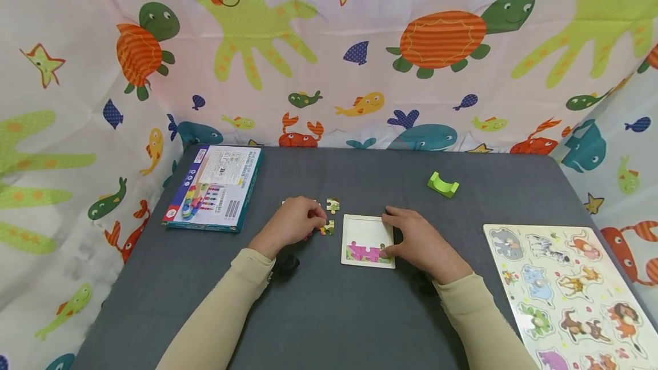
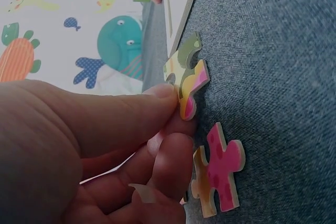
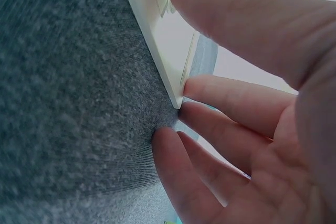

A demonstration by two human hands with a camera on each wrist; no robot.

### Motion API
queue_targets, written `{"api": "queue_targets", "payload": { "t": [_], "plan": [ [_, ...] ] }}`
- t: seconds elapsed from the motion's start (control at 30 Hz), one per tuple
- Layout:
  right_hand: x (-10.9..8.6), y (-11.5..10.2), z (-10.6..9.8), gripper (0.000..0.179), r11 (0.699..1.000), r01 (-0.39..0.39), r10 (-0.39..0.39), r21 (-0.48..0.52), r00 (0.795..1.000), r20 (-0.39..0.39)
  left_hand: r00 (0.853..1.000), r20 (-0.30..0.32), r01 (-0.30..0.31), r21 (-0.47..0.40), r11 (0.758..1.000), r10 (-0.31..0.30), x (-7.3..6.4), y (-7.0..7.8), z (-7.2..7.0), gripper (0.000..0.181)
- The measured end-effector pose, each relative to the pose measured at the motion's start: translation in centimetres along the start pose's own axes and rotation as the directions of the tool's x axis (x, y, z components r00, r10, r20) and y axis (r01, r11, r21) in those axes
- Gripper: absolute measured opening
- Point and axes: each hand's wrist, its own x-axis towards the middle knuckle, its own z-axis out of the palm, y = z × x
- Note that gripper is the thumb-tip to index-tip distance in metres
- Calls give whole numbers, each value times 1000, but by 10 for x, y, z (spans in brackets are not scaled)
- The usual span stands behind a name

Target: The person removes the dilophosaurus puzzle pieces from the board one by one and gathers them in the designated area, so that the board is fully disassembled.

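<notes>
My left hand (image 1: 294,222) pinches a yellow, green and pink jigsaw piece (image 2: 193,85) between thumb and finger, just above the table. Beside it, a pink and brown jigsaw piece (image 2: 220,174) lies on the cloth. Another jigsaw piece (image 1: 333,205) lies beyond the fingertips; more are partly hidden behind the hand. To the right is a square white puzzle tray (image 1: 361,226), with joined pink and green pieces (image 1: 364,252) along its near side. My right hand (image 1: 422,243) rests at the tray's right side, thumb over the near right corner, fingertips by the far right corner.
A boxed toy (image 1: 213,187) lies at the back left. A green curved block (image 1: 442,185) sits at the back right. An animal peg puzzle board (image 1: 560,296) lies at the right edge of the grey table (image 1: 329,318). A printed curtain (image 1: 329,73) surrounds the table.
</notes>
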Motion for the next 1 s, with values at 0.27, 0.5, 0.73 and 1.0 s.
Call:
{"api": "queue_targets", "payload": {
  "t": [0.27, 0.5, 0.73, 1.0],
  "plan": [
    [0, 3, -1, 79, 1000, 2, -2, -2, 1000, -23, 1000, -19, 7, 21, 1000, -7, 2, 6, 0, 5],
    [0, 3, 0, 80, 1000, 9, -9, 9, 1000, -9, 994, -15, -109, 107, 988, 111, -7, 26, 15, 8],
    [-1, 3, -2, 78, 1000, 15, -15, 2, 1000, -9, 978, 82, -202, 135, 970, 192, -10, 41, 33, 15],
    [2, -3, 7, 80, 999, -32, 30, -20, 997, -65, 978, 112, -191, 146, 971, 176, -11, 42, 37, 19]
  ]
}}
